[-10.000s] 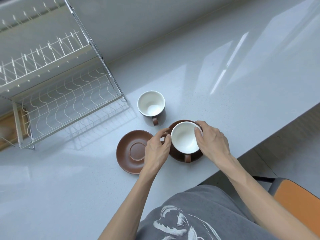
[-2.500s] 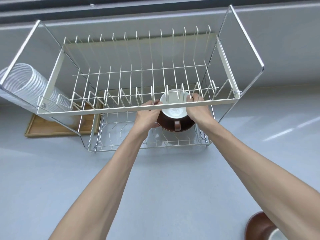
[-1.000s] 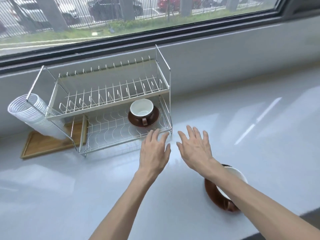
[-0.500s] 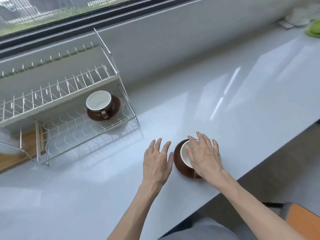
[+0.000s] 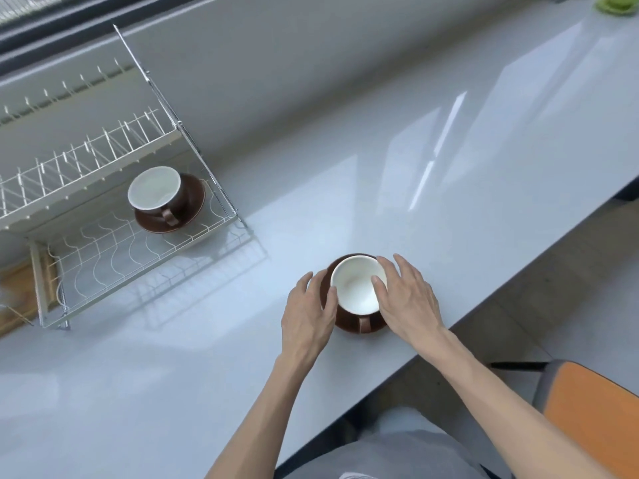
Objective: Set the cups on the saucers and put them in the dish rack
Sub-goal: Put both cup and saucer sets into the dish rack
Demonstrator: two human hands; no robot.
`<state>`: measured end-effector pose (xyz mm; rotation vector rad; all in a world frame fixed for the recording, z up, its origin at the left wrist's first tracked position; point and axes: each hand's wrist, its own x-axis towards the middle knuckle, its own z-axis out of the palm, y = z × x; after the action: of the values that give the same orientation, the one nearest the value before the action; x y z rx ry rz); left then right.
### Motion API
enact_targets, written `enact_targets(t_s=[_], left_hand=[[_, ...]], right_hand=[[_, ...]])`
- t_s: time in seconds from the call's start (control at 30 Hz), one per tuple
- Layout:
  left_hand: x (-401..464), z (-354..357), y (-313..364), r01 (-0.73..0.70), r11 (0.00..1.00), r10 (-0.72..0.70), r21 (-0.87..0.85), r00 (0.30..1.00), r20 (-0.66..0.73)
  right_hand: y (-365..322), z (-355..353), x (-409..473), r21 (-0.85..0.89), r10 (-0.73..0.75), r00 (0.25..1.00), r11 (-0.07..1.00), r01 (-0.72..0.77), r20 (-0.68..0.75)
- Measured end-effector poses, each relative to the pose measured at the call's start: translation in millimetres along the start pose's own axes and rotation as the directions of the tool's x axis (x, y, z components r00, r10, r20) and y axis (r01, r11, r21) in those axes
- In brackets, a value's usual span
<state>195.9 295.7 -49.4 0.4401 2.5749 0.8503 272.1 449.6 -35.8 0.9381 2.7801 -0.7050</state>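
One white cup (image 5: 154, 191) with a brown outside stands on a brown saucer (image 5: 193, 203) on the lower shelf of the white wire dish rack (image 5: 114, 267), at its right end. A second white cup (image 5: 358, 286) sits on a second brown saucer (image 5: 347, 326) on the counter near the front edge, handle toward me. My left hand (image 5: 307, 314) wraps the left edge of this saucer, thumb against the cup's rim. My right hand (image 5: 408, 300) covers the saucer's right side, with a finger on the cup's rim.
The rack's upper shelf (image 5: 79, 167) of upright prongs overhangs the lower shelf. A wooden tray (image 5: 17, 292) lies behind the rack at the left. The grey counter (image 5: 449, 167) runs to the right. An orange chair seat (image 5: 587, 409) is at the lower right.
Both hands have closed in on the second cup and saucer: the left has reached the saucer's edge and the right has shifted to its right side. The view has tilted down.
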Motion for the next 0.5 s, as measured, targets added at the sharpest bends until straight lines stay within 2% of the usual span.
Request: enact_targets(t_s=[0.23,0.5], left_hand=[[4,7,4,0.024,0.994,-0.024,-0.11,1.0,0.001],[8,12,3,0.146,0.958,-0.133,-0.245,0.989,0.067]], right_hand=[[4,4,4,0.128,0.032,0.999,0.991,-0.036,0.031],[8,7,15,0.246,0.017,0.998,0.969,-0.033,0.064]])
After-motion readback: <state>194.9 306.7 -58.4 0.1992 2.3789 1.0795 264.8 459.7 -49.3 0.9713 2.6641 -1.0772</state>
